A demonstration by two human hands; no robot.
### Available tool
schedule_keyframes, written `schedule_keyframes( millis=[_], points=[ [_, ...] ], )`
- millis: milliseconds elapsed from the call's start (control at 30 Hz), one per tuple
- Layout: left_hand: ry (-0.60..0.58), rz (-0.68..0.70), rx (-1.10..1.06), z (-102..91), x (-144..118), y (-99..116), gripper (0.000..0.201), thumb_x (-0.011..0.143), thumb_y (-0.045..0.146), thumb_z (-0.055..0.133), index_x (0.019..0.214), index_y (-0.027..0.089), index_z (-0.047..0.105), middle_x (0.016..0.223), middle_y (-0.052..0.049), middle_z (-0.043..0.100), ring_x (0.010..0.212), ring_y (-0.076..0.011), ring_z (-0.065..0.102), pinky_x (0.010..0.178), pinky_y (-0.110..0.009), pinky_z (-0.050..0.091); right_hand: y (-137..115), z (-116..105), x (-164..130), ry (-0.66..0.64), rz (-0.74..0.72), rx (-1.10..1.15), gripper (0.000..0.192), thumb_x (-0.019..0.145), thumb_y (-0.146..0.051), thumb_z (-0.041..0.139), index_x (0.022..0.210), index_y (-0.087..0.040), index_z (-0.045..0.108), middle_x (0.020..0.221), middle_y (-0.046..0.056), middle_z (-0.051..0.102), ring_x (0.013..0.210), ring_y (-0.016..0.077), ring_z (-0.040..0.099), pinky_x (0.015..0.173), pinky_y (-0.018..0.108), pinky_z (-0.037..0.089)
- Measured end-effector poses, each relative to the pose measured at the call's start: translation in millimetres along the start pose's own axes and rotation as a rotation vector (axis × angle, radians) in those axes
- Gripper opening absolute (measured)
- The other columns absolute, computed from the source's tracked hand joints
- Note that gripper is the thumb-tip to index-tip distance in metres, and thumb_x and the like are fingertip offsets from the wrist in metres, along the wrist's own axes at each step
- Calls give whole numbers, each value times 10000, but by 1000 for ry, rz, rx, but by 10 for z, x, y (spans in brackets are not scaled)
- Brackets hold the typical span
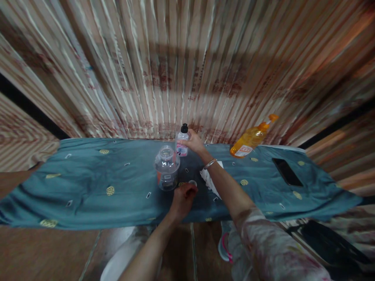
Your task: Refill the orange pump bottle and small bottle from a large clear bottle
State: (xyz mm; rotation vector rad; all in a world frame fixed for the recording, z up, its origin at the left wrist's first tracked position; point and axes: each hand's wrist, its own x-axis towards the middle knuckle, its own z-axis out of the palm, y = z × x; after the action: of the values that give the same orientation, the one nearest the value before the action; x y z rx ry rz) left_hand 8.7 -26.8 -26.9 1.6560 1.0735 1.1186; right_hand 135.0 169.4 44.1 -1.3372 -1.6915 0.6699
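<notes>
Cloth-covered surface (88,183), backed by a pleated curtain (175,62). Black-capped bottle (183,143) is grasped round its body by the right grip (195,142), near the far edge; probably held there so it is steadied upright with the top left free. Left grip (183,200) is curled low at the near side, fingertips at a small clear disc (192,182); whether it is pinched or only touched cannot be told. Clear plastic jar (166,171) is stood just left of the bottle, seemingly placed within easy reach of both sides. White paper (210,180) is partly covered by the right forearm. Farther right, an orange pump bottle (248,141) and a dark phone (287,171) are set well apart, presumably out of the way.
</notes>
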Motion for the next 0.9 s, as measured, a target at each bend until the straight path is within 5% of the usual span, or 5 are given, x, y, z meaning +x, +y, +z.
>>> schedule_keyframes(
  millis=[133,233,400,600,900],
  points=[
    [22,20,-2,8,1,-23,255,786,45,539,872,201,723,814,-22,698,752,-151,656,697,-259,521,-87,-64,-101,87,83,-87,562,689,-386,869,1151,-150,653,1133,107,769,1057,267,714,940,378,539],
    [77,30,-13,64,23,-78,431,826,92,551,1226,216,653,1133,-91,700,974,-191,692,809,-318,572,-146,-218,-260,171,96,-84,521,689,-440,854,1082,-154,666,1043,88,778,948,245,716,840,345,542],
    [239,150,74,219,110,-139,776,865,241,642,1562,221,301,1631,-191,365,1519,-322,368,1191,-543,385,-247,-528,-741,280,127,-120,510,680,-547,829,1021,-199,678,874,29,760,770,210,673,703,304,507],
    [275,218,206,372,215,-110,1046,830,461,752,1620,199,120,1672,-241,265,1580,-370,242,1263,-587,240,-458,-665,-1400,311,69,-152,523,733,-627,763,1061,-232,664,781,-9,715,683,196,641,629,295,489],
    [276,169,83,435,329,-49,1182,728,452,822,1600,157,80,1575,-276,417,1440,-393,485,1173,-553,416,-542,-505,-1805,286,111,-150,568,725,-578,802,1165,-259,635,1046,81,764,937,284,727,820,398,581]
  ],
)
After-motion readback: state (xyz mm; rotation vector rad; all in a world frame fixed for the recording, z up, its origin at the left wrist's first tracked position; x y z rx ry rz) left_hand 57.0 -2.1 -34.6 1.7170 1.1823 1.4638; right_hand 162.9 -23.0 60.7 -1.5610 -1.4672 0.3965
